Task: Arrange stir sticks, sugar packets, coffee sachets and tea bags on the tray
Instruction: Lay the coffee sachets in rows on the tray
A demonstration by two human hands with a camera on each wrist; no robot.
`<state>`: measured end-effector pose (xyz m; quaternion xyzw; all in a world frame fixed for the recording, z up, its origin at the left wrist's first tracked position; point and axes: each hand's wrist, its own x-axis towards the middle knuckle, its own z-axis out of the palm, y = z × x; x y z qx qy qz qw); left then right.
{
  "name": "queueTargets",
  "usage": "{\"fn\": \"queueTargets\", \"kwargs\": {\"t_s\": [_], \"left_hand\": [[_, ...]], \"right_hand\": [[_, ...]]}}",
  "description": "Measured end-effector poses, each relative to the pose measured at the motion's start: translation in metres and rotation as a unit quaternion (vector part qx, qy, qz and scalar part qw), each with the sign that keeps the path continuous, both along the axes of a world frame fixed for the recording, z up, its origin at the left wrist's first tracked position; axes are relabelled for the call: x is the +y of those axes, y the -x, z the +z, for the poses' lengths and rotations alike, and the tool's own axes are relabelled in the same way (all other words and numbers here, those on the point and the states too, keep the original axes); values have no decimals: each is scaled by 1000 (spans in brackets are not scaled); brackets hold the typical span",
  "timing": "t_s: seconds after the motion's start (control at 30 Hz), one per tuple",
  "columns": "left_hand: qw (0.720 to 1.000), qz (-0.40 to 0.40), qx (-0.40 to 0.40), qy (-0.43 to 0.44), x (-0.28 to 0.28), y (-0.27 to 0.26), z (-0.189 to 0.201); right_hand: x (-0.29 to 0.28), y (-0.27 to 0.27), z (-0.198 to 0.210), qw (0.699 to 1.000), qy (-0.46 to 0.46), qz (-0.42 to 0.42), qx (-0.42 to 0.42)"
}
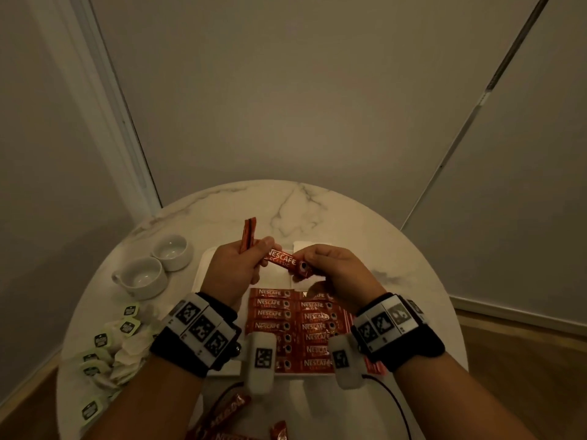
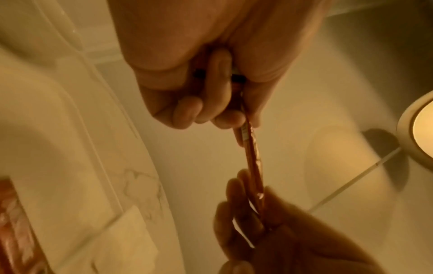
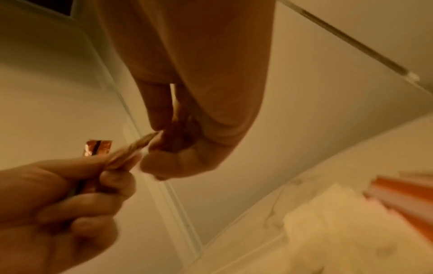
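Round marble table (image 1: 317, 201) (corner, seemingly)

The head view is dim and warm-toned, with a soft pool of light on the wall (image 1: 286, 122) just beyond the bench (image 1: 317, 204); the corners fall darker. Straight wall seams bow outward toward the edges from the wide lens. Print on the held coffee sachet (image 1: 282, 261) reads sharply, while the near lower edge is murky. Both wrist views are orange-tinted, soft and smeared. In the left wrist view a round ceiling lamp (image 2: 421, 129) glows at the right edge, throwing a dark shadow beside it.
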<state>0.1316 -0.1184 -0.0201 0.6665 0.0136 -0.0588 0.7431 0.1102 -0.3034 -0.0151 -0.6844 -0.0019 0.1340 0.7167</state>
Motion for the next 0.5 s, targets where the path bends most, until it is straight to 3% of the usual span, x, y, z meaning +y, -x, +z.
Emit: {"fn": "queueTargets", "kwargs": {"t_s": [0.13, 0.27, 0.5], "left_hand": [[998, -22, -9, -64, 4, -20, -7], [988, -15, -7, -150, 9, -37, -21], [981, 6, 115, -154, 28, -56, -48]], "right_hand": [[2, -26, 1, 983, 165, 4, -75], [15, -49, 0, 959, 258, 49, -109], [30, -93, -43, 914, 396, 65, -49]]}}
